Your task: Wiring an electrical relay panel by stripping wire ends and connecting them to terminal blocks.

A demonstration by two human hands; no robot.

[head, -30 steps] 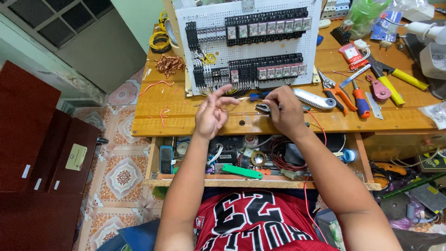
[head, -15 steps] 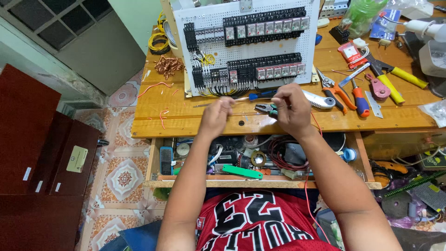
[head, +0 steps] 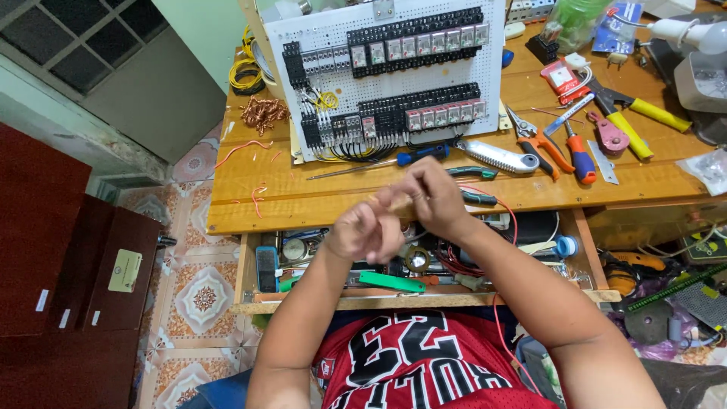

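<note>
**Holding a red wire between both hands at the bench edge**

Pinching is what our fingers seem to be doing: the right hand (head: 433, 198) has its fingertips drawn together, and the left hand (head: 365, 231) is curled almost into a fist just beside it, the two hands touching or nearly so. Motion blur hides what sits between the fingertips, so we cannot tell for certain what they clamp on.

A thin red wire (head: 506, 209) runs from under the right hand, loops out to the right and drops down past the forearm toward the lap. Its free length lies right and below the fingers, its long axis roughly up and down, and the right hand is the nearer one.

Just beyond the knuckles lie green-handled pliers (head: 473, 173) and a blue-handled screwdriver (head: 409, 157), both lengthwise across the wooden bench (head: 265, 216). Further out stands a white perforated panel (head: 394, 76) carrying rows of black relays with yellow and black wiring. Below the hands an open drawer (head: 303, 257) holds mixed tools and parts.
</note>
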